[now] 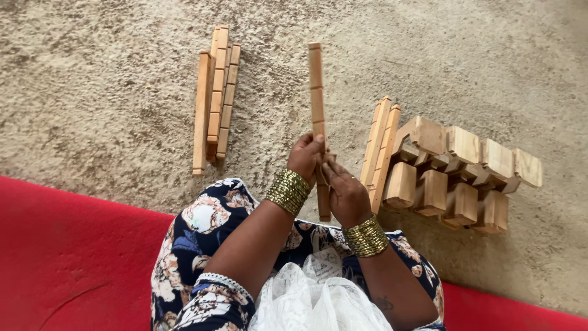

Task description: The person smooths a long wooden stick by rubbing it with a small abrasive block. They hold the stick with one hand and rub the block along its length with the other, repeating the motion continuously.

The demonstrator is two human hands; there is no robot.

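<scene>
Both hands (324, 175) around upright notched wooden stick (316, 92)

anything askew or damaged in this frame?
Nothing stands out. Both hands, left and right, hold one notched wooden strip roughly upright. The loose strips lie bundled on the left, and the joined blocks sit in tidy rows on the floor.

Rough sandy floor (110, 92) carrying a bundle of notched wooden sticks (214, 98), two more sticks (380, 147) lying beside an interlocked block assembly (459, 175), red mat (73, 257) covering its near edge
</scene>
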